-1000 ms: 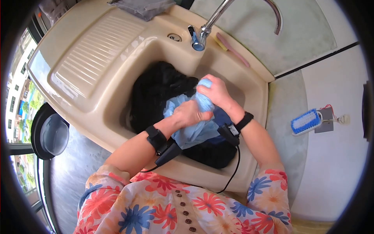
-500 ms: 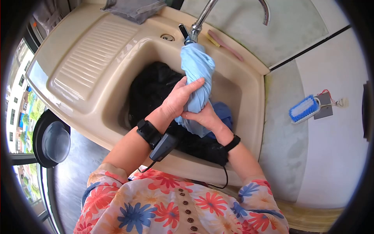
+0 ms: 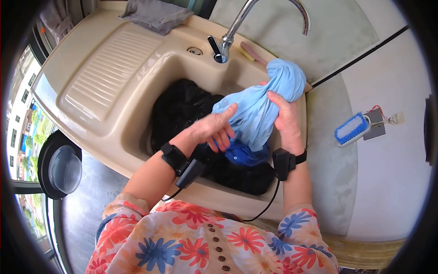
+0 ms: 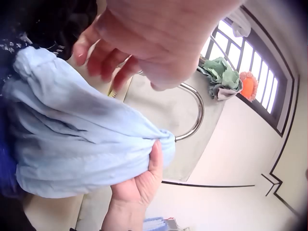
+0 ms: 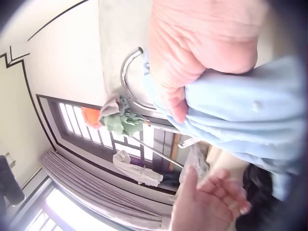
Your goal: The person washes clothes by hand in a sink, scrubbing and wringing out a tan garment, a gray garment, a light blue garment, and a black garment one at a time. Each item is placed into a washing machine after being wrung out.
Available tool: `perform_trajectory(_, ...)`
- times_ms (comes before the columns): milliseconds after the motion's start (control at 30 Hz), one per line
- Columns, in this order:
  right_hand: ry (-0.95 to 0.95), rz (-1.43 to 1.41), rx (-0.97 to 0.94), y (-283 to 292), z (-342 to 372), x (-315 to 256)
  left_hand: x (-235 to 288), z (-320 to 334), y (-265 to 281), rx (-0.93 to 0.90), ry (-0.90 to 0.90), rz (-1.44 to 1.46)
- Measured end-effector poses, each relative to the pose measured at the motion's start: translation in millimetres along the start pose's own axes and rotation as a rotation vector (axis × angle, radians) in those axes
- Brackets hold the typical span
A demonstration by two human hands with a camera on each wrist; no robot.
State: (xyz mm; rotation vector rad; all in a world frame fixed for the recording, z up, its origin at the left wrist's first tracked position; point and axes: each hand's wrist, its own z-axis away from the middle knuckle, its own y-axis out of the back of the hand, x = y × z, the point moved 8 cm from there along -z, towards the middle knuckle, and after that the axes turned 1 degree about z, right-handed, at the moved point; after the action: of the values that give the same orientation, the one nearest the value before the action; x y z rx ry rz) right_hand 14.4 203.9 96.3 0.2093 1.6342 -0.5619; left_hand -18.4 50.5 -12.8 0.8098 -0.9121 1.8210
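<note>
A bunched, wrinkled light blue garment point(image 3: 253, 112) is held up over the sink, its upper end gathered into a twisted bulge. My right hand point(image 3: 287, 112) grips it below that bulge, thumb across the cloth; in the left wrist view the same right hand point(image 4: 137, 187) pinches the narrowed part. Beside its lower left side, my left hand point(image 3: 212, 130) has its fingers spread and loose. The right wrist view shows that left hand point(image 5: 209, 204) palm up, apart from the cloth. Under the garment lie a darker blue cloth point(image 3: 246, 154) and wet black clothing point(image 3: 175, 109).
The beige sink point(image 3: 137, 105) has a ribbed washboard point(image 3: 107, 68) on its left. Behind the basin stands a chrome faucet point(image 3: 232, 34), with a pink-handled brush point(image 3: 248, 50) beside it. Grey fabric point(image 3: 157, 16) lies at the back. A blue-and-white brush point(image 3: 352, 129) hangs on the right wall.
The light blue garment went from a bundle between both hands to a raised twist near the faucet, then swung right in the right hand. The left hand has let go.
</note>
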Motion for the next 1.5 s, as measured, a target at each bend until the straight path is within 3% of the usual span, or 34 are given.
perform_trajectory(67, 0.079, 0.057, 0.065, 0, -2, -13, -15, -6, -37, -0.275, 0.093, 0.251)
perform_trajectory(100, 0.151, 0.106, 0.076, -5, -2, -16, -18, -10, -44, -0.276, 0.094, 0.245)
perform_trajectory(167, 0.198, 0.114, 0.062, -22, 7, -17, -11, -12, -65, -0.492, 0.096, 0.647)
perform_trajectory(200, 0.239, 0.128, 0.044, -32, 14, -17, -11, -16, -60, -0.489, 0.099, 0.643)
perform_trajectory(267, 0.203, 0.025, 0.097, -39, 29, -9, 12, -22, -37, -0.505, -0.12, 0.96)
perform_trajectory(333, 0.143, -0.207, 0.079, -54, 51, -4, 30, -14, -9, -0.402, -0.36, 1.032)
perform_trajectory(433, 0.073, -0.264, 0.053, -52, 75, 19, 24, -17, 11, -0.243, -0.39, 1.268)
perform_trajectory(467, 0.043, -0.317, 0.039, -53, 80, 26, 22, -21, 12, -0.239, -0.388, 1.266)
perform_trajectory(533, 0.004, -0.323, -0.001, -50, 90, 37, 21, -25, 24, -0.066, -0.473, 1.243)
perform_trajectory(600, -0.036, -0.326, -0.037, -46, 90, 39, 12, -25, 15, -0.133, -0.396, 1.315)
perform_trajectory(667, 0.045, -0.269, -0.065, -33, 77, 22, -3, -34, 11, -0.024, -0.29, 1.27)
perform_trajectory(733, 0.083, -0.243, -0.076, -11, 52, 24, -4, -29, 6, -0.03, -0.256, 1.335)
perform_trajectory(800, -0.019, -0.318, 0.042, 7, 36, 35, 6, -23, -1, -0.136, -0.301, 1.217)
perform_trajectory(967, -0.266, -0.341, -0.062, 5, 41, 93, 5, -21, -29, -0.256, -0.298, 1.083)
perform_trajectory(1067, -0.227, -0.397, -0.084, -9, 49, 86, -4, -26, -36, -0.379, -0.3, 1.05)
perform_trajectory(1100, -0.235, -0.498, -0.083, -20, 50, 72, -10, -28, -40, -0.424, -0.203, 1.068)
perform_trajectory(1200, -0.275, -0.444, 0.006, -20, 47, 44, 4, -10, -55, -0.368, -0.183, 0.912)
perform_trajectory(1267, -0.331, -0.443, 0.1, 22, 43, 61, -4, -15, -53, -0.338, -0.143, 0.87)
perform_trajectory(1367, -0.244, -0.117, 0.18, 70, 40, 61, 21, -6, -31, -0.192, -0.353, 0.758)
perform_trajectory(1467, -0.188, -0.351, 0.216, 69, 39, 56, 46, 6, -30, -0.203, -0.548, 0.594)
perform_trajectory(1500, -0.221, -0.344, 0.223, 59, 38, 55, 42, 4, -33, -0.206, -0.541, 0.595)
